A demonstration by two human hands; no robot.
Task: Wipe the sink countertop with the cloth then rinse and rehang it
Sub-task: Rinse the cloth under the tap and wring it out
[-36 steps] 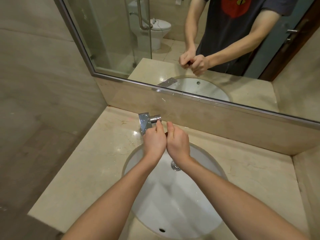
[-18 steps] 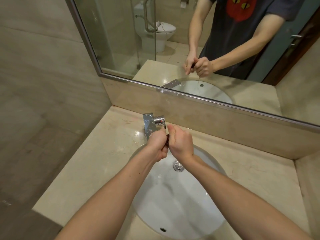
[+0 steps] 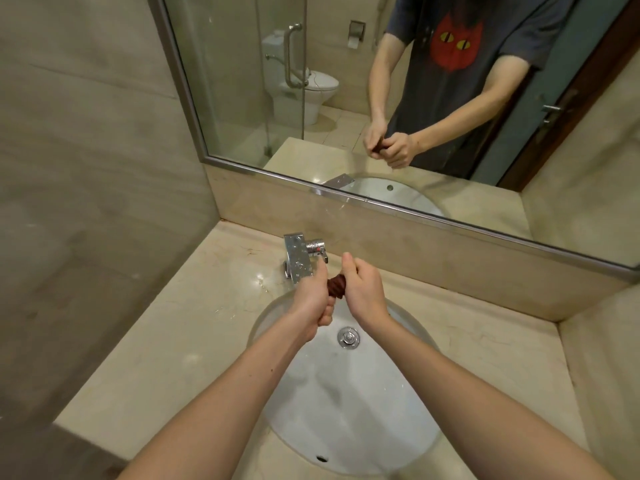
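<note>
A dark brown cloth (image 3: 336, 286) is twisted into a tight roll between my two hands, held over the back of the white sink basin (image 3: 349, 407). My left hand (image 3: 311, 299) grips its left end and my right hand (image 3: 363, 289) grips its right end, both fists closed. Only the short twisted middle of the cloth shows. The chrome faucet (image 3: 298, 258) stands just behind my left hand. No water stream is visible from it. The beige marble countertop (image 3: 180, 341) surrounds the basin.
A chrome drain plug (image 3: 348, 337) sits in the basin below my hands. A large mirror (image 3: 346, 98) rises behind the backsplash. A tiled wall closes the left side and a side wall (image 3: 606, 341) the right.
My hands have drawn slightly apart and twisted, so the rolled dark cloth now shows between them. The camera has tilted up a little.
</note>
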